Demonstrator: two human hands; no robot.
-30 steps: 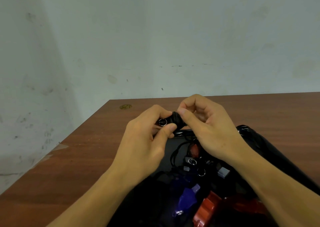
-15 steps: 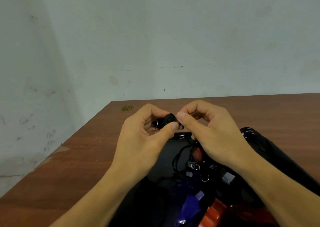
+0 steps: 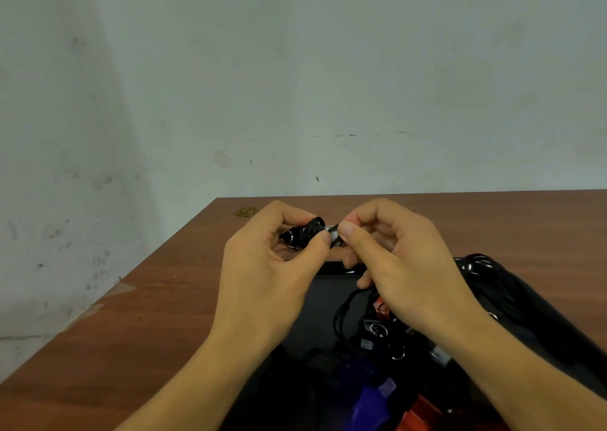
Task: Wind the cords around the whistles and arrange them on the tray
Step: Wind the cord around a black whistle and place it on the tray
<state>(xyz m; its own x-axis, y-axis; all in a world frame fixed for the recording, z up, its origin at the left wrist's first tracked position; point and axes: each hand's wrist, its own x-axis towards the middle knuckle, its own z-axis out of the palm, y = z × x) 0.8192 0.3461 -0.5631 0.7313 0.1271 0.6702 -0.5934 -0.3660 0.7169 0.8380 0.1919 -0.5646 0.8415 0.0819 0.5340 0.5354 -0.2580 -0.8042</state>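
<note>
1. Head view, centre of the frame: the left hand [image 3: 262, 276] pinches a black whistle [image 3: 303, 235] between thumb and curled fingers, with dark cord wound around its body.
2. The right hand [image 3: 404, 266] pinches the cord's end piece [image 3: 333, 233] between thumb and forefinger, just beside the left thumb tip; both hands are raised above the far rim of the tray.
3. Below the hands, in the lower middle and lower right of the frame, the black tray [image 3: 323, 302] lies on the brown table [image 3: 164, 315].
4. On the tray lie loose black cords [image 3: 341, 315], a metal ring [image 3: 398, 353], a blue whistle [image 3: 368, 404] and a red whistle [image 3: 417, 417] near the bottom edge.
5. A small gold round spot [image 3: 245, 212] sits on the table's far left corner, before the pale wall [image 3: 295, 69].
</note>
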